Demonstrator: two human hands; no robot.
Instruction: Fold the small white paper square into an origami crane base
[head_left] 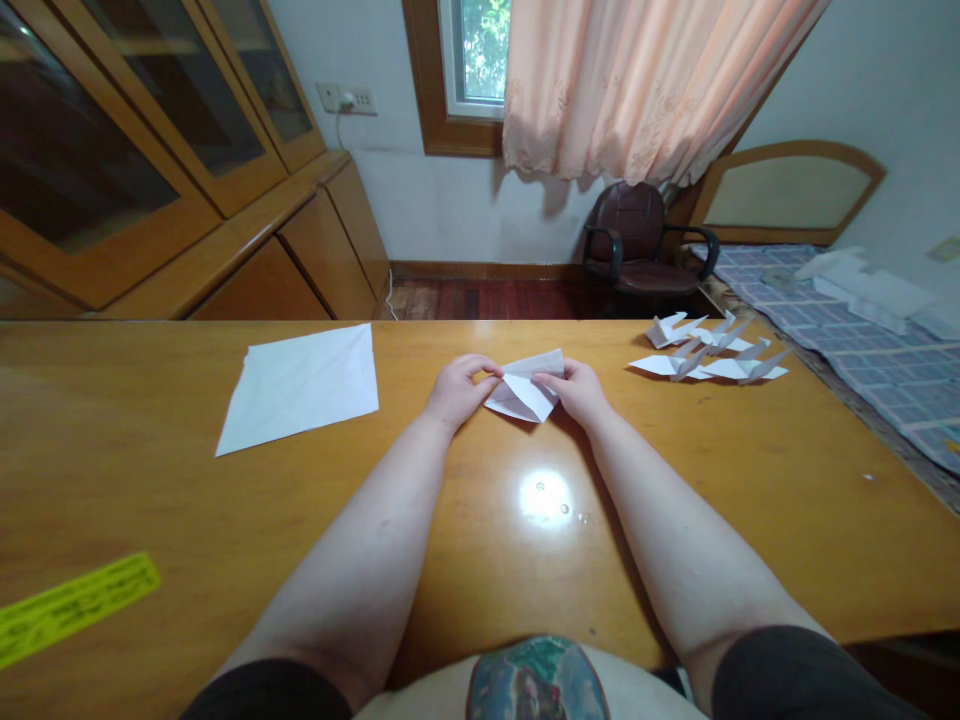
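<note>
A partly folded piece of white paper (529, 392) is held between my two hands just above the wooden table (315, 540). My left hand (463, 388) pinches its left corner between thumb and fingers. On the right side, my right hand (579, 390) grips the paper, with the thumb on top and the fingers behind, partly hidden. One flap stands raised toward me, and creases show on the sheet. To the left lies a stack of white paper sheets (304, 388). Several folded white paper cranes (709, 350) stand grouped at the table's far right.
A yellow label strip (75, 605) is at the table's left front. Beyond the far edge are a brown office chair (637, 235) and a wooden cabinet (300, 250). A bed (847, 330) with a checked cover stands at the right.
</note>
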